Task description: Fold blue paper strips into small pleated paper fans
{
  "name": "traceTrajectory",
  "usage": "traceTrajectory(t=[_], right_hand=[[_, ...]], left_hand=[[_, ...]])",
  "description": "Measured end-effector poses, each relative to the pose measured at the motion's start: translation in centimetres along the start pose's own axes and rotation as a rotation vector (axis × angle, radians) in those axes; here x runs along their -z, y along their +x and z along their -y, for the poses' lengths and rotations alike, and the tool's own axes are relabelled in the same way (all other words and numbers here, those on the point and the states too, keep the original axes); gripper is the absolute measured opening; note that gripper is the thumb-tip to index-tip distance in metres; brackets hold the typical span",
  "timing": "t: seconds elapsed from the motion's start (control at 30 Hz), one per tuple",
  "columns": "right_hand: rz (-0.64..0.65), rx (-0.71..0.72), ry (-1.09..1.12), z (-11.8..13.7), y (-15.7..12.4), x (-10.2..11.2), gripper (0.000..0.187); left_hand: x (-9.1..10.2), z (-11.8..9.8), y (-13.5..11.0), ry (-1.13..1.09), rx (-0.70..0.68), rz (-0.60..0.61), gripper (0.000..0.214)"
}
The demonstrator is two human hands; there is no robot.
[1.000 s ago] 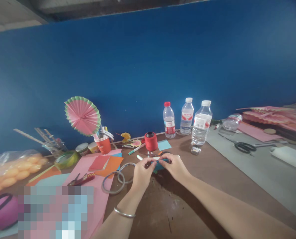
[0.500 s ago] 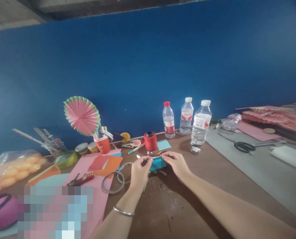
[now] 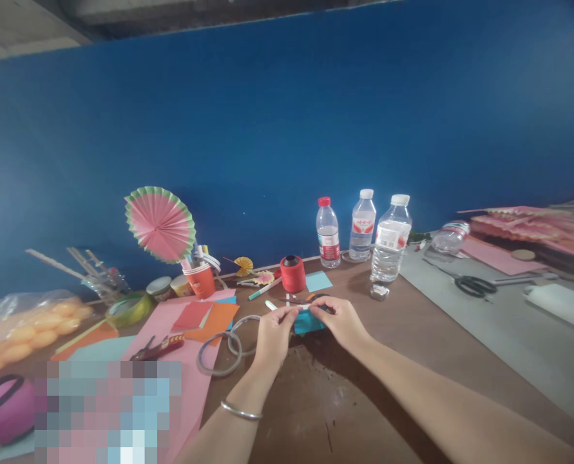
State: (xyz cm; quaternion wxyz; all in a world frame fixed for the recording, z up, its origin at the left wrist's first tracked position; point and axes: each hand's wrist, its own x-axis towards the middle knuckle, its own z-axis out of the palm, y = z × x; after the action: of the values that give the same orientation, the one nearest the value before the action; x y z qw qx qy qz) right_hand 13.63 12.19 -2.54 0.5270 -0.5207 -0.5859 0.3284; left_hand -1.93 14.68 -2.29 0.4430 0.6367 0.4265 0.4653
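Note:
A small piece of blue paper (image 3: 310, 322) hangs between my two hands above the brown table. My left hand (image 3: 274, 332) pinches its upper left edge between thumb and forefinger. At the upper right edge, the thumb and fingers of my right hand (image 3: 342, 321) are closed on the same paper. Just beyond lies a pair of scissors, mostly hidden, with an orange-and-black handle (image 3: 317, 298) showing. A red spool of thread (image 3: 292, 274) stands behind the hands, with a light blue paper square (image 3: 318, 281) beside it.
Water bottles (image 3: 392, 238) stand at the back right. Tape rings (image 3: 220, 354) and pink paper (image 3: 156, 322) lie left. A red cup (image 3: 200, 281) stands beside a folded pink fan (image 3: 160, 224). Black scissors (image 3: 470, 285) rest on a grey mat (image 3: 504, 348) at right.
My hands have come closer together along the top edge of the blue paper. More of the paper now hangs below my fingers. The objects on the table stay in place.

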Motion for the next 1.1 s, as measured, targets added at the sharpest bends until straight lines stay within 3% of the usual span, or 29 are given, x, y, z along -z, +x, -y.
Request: traceTrajectory(t=[0.17,0.33,0.7,0.8,1.1], right_hand=[[-0.019,0.013,-0.089,-0.2,-0.1,0.0,0.02],[0.019,0.036,-0.117,0.2,-0.2,0.0,0.018],[-0.164,-0.125,0.323,-0.9,0.5,0.3,0.019],[-0.238,-0.098,0.381,-0.6,0.4,0.5,0.017],[0.031,0.128,-0.027,0.2,-0.5,-0.1,0.011]], left_hand=[[-0.2,0.0,-0.1,-0.022,0.0,0.034,0.028],[-0.3,-0.8,-0.3,0.131,-0.009,0.04,0.021],[0.4,-0.3,0.0,0.145,0.004,-0.086,0.027],[0.7,-0.1,0.1,0.156,0.004,-0.123,0.028],[0.0,-0.4,-0.2,0.122,-0.045,-0.003,0.019]])
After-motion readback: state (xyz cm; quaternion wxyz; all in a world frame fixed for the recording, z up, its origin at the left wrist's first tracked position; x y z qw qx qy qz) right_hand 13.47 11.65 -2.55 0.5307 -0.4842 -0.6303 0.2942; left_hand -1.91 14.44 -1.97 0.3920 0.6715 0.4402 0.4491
